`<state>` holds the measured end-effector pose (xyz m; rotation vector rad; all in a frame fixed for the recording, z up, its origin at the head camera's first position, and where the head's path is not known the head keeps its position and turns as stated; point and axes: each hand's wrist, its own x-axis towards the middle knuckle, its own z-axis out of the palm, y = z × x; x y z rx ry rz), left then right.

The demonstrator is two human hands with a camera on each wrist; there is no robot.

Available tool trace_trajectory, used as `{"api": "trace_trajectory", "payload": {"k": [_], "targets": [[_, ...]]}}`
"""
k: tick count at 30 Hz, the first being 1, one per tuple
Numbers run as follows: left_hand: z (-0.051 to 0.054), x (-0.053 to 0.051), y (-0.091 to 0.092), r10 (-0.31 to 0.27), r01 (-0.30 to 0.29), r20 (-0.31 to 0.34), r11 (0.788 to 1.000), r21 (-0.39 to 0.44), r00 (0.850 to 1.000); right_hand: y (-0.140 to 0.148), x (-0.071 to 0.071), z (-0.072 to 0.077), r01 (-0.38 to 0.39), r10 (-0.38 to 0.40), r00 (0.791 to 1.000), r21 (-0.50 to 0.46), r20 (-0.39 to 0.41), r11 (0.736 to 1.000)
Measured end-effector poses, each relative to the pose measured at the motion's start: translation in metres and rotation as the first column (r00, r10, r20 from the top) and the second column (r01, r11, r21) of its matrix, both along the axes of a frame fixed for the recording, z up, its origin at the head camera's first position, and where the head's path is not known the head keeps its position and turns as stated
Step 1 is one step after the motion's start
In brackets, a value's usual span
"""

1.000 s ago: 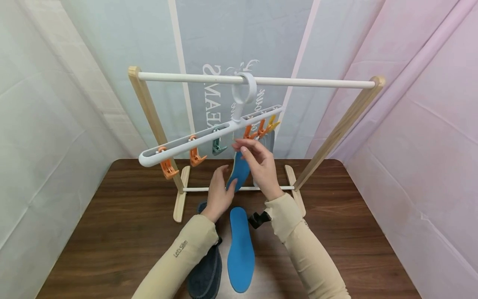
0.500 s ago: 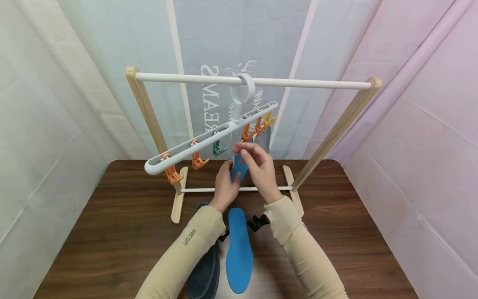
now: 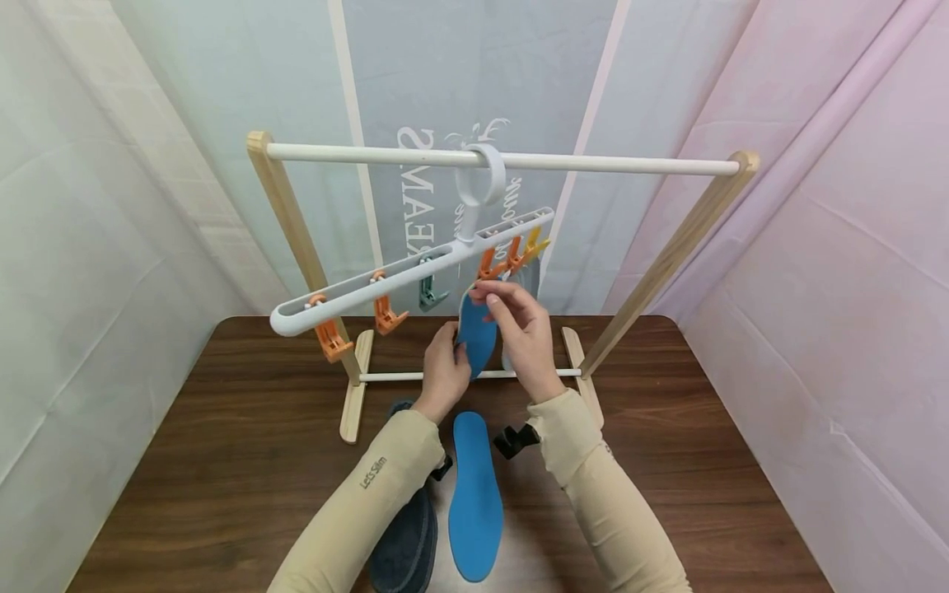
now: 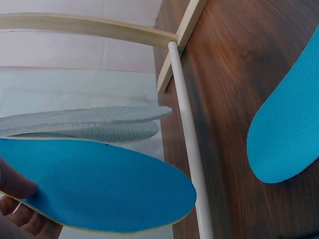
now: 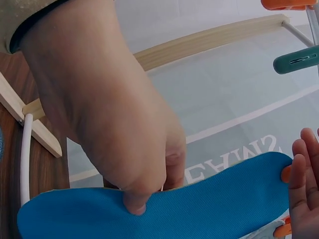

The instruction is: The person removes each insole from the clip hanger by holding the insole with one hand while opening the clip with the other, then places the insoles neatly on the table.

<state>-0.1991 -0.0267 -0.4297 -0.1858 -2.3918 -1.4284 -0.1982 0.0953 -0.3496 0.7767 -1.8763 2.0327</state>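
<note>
A blue insole [image 3: 478,333] stands nearly upright below the hanger, its top end by an orange clip [image 3: 489,265]. My left hand [image 3: 445,369] pinches its left edge, thumb on the blue face, as the right wrist view also shows. Close to the insole's top end is my right hand [image 3: 522,329]. Its fingers [image 5: 299,184] look fairly straight beside an orange bit of clip at the tip. Whether the clip bites on the insole is hidden. Pale grey insoles [image 4: 84,122] hang just behind. A second blue insole [image 3: 475,494] lies flat on the table.
The white hanger [image 3: 371,288] hooks over the white rail [image 3: 608,164] of a wooden stand [image 3: 667,263]. Its left half carries two orange clips [image 3: 385,306] and a green clip [image 3: 432,288]; a yellow clip [image 3: 532,247] is at the far end. Dark shoes [image 3: 404,543] lie under my left forearm.
My left hand has shifted a little right and up along the insole. The hanger swung, then turned back. More of the insole's blue face shows now, and my right hand stays near its top.
</note>
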Motion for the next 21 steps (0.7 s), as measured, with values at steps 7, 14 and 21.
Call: {"api": "trace_trajectory", "payload": {"k": [7,14,21], "targets": [[-0.0001,0.002,-0.0008,-0.021,0.02,0.015,1.0,0.003,1.0,0.0021,-0.0012,-0.0007,0.07,-0.072,0.997,-0.052,-0.039,0.996],[-0.0014,0.0058,-0.0024,-0.07,0.07,0.015,0.998,0.006,0.997,0.0032,0.0012,0.0024,0.171,-0.179,0.982,-0.122,-0.066,0.978],[-0.0006,0.0086,-0.0028,-0.112,0.11,0.063,0.993,0.032,0.992,0.0028,0.0045,0.004,0.229,-0.243,0.964,-0.133,-0.106,0.964]]}}
